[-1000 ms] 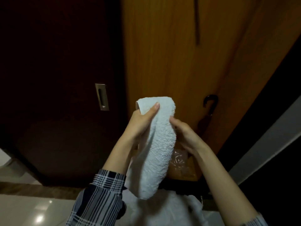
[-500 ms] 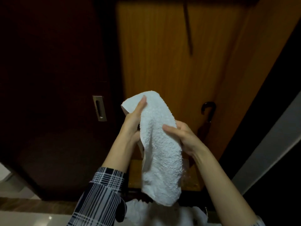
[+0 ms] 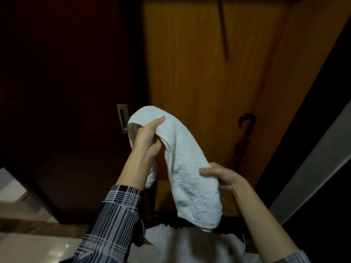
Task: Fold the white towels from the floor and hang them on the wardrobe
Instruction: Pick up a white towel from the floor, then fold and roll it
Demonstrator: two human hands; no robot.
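Observation:
A white terry towel (image 3: pixel 187 168), folded into a long strip, hangs in front of the open wardrobe (image 3: pixel 199 82). My left hand (image 3: pixel 148 137) grips its upper end, thumb lying on top of the fold. Lower down, my right hand (image 3: pixel 220 176) holds the towel's right side, thumb on the front and fingers behind it. The towel's bottom end dangles free. More white towel fabric (image 3: pixel 190 245) lies on the floor below.
A dark sliding door (image 3: pixel 62 92) with a metal recessed handle (image 3: pixel 122 118) stands on the left. A black umbrella (image 3: pixel 245 133) leans inside the wardrobe at the right. Pale glossy floor (image 3: pixel 38 249) shows at lower left.
My left hand has lifted the towel's top end slightly left. My right hand has slid down along the towel's right side, toward its lower half.

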